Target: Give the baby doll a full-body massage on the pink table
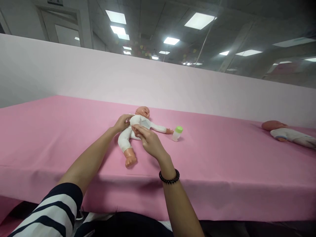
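A baby doll (pixel 138 126) in a white suit lies on its back on the pink table (pixel 74 131), head away from me. My left hand (pixel 121 123) is curled around the doll's left side at the chest. My right hand (pixel 148 140) rests on the doll's belly and hip, fingers pinched on the white suit. A dark bead bracelet (pixel 169 178) circles my right wrist. A small baby bottle (pixel 177 133) with a green cap stands just right of the doll's outstretched arm.
A second doll (pixel 287 133) lies at the far right of the table. A pale pink partition wall (pixel 172 85) runs behind the table. The table's front edge (pixel 222 187) drops off close to my body.
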Demonstrator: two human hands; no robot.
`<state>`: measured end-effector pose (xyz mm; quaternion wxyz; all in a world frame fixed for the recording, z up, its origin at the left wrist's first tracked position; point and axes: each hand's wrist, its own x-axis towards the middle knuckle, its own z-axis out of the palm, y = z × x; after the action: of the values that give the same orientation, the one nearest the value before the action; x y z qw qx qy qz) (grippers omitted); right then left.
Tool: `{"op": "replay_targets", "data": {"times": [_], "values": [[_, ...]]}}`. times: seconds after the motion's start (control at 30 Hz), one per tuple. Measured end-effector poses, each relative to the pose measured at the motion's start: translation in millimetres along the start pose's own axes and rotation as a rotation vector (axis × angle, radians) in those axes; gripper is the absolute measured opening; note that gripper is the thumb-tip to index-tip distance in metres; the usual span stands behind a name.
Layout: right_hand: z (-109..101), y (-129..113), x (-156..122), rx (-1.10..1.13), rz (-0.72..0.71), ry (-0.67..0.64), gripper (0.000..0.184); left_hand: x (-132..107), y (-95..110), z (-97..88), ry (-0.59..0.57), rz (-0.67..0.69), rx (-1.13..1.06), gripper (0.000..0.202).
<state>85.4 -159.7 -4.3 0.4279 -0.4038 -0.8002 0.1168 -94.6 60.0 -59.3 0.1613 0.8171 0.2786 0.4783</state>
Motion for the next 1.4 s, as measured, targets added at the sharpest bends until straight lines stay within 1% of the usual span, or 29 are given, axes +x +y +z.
{"op": "replay_targets", "data": {"times": [0.03, 0.1, 0.17, 0.23, 0.3, 0.33, 0.37, 0.4, 0.43, 0.5, 0.53, 0.6, 0.67, 0.7, 0.73, 0.77, 0.83, 0.87, 0.93, 1.0, 1.07, 1.1, 1.13, 1.17, 1.2, 1.23, 1.27, 1.33, 1.4], "values": [[-1, -2, -6, 0.029, 0.009, 0.01, 0.058, -1, -4, -2.6, 0.048, -0.065, -0.064, 0.029], [-7, -8, -28, 0.097, 0.043, 0.018, 0.053, -2, -16, -9.4, 0.23, -0.239, -0.196, 0.031], [-13, -12, -58, 0.137, 0.08, -0.018, 0.051, -3, -32, -17.5, 0.455, -0.471, -0.326, 0.027], [-16, -12, -87, 0.143, 0.106, -0.074, 0.051, -4, -47, -25.6, 0.617, -0.729, -0.463, 0.023], [-15, -8, -109, 0.13, 0.133, -0.101, 0.053, -5, -58, -31.6, 0.696, -0.926, -0.583, 0.024], [-13, -5, -115, 0.123, 0.135, -0.092, 0.054, -5, -60, -33.1, 0.71, -0.97, -0.616, 0.026], [-11, -3, -117, 0.114, 0.128, -0.071, 0.055, -4, -60, -33.1, 0.711, -0.967, -0.619, 0.027], [-9, -2, -115, 0.103, 0.113, -0.038, 0.056, -3, -58, -31.6, 0.706, -0.923, -0.594, 0.03], [-8, -1, -109, 0.09, 0.091, 0.001, 0.056, -2, -54, -28.6, 0.697, -0.843, -0.55, 0.032], [-6, -1, -87, 0.061, 0.052, 0.062, 0.056, 0, -39, -19.3, 0.64, -0.605, -0.448, 0.034], [-5, -1, -72, 0.052, 0.035, 0.071, 0.055, 1, -31, -13.9, 0.574, -0.468, -0.4, 0.034], [-1, 0, -40, 0.047, 0.034, 0.013, 0.054, 0, -14, -4.4, 0.356, -0.231, -0.293, 0.035], [4, 1, -15, 0.029, 0.027, -0.039, 0.054, -3, -2, 0.7, 0.147, -0.106, -0.181, 0.037], [6, 2, -8, 0.021, 0.025, -0.053, 0.053, -5, 2, 1.2, 0.085, -0.086, -0.142, 0.038], [8, 2, -4, 0.02, 0.024, -0.054, 0.053, -6, 3, 0.4, 0.061, -0.086, -0.124, 0.038], [8, 1, -6, 0.029, 0.026, -0.046, 0.053, -7, 2, -1.4, 0.071, -0.104, -0.126, 0.038], [3, -2, -21, 0.082, 0.042, -0.032, 0.052, -8, -6, -7.2, 0.159, -0.181, -0.18, 0.036], [-2, -5, -33, 0.123, 0.051, -0.039, 0.051, -7, -13, -10.8, 0.23, -0.243, -0.223, 0.035], [-15, -9, -61, 0.201, 0.07, -0.125, 0.047, -5, -28, -18.1, 0.401, -0.404, -0.319, 0.035], [-28, -11, -87, 0.213, 0.112, -0.216, 0.044, -3, -44, -24.2, 0.55, -0.625, -0.418, 0.033], [-35, -10, -102, 0.198, 0.161, -0.243, 0.043, -1, -56, -27.5, 0.63, -0.846, -0.497, 0.031], [-36, -8, -105, 0.191, 0.173, -0.244, 0.043, -1, -58, -27.8, 0.645, -0.913, -0.522, 0.031], [-36, -7, -104, 0.187, 0.176, -0.239, 0.044, 0, -58, -27.3, 0.651, -0.929, -0.535, 0.031], [-35, -7, -100, 0.186, 0.168, -0.23, 0.045, 1, -55, -25.8, 0.652, -0.883, -0.531, 0.031], [-32, -6, -92, 0.185, 0.152, -0.213, 0.046, 1, -50, -23.6, 0.644, -0.786, -0.514, 0.032], [-28, -6, -82, 0.181, 0.133, -0.189, 0.047, 1, -42, -20.8, 0.619, -0.659, -0.485, 0.034], [-23, -7, -70, 0.175, 0.114, -0.158, 0.048, 1, -34, -17.5, 0.566, -0.525, -0.447, 0.035], [-12, -6, -42, 0.155, 0.077, -0.086, 0.049, 0, -16, -10.9, 0.363, -0.295, -0.346, 0.035], [0, -4, -16, 0.134, 0.052, -0.058, 0.049, -1, -2, -5.6, 0.135, -0.175, -0.25, 0.036]]}}
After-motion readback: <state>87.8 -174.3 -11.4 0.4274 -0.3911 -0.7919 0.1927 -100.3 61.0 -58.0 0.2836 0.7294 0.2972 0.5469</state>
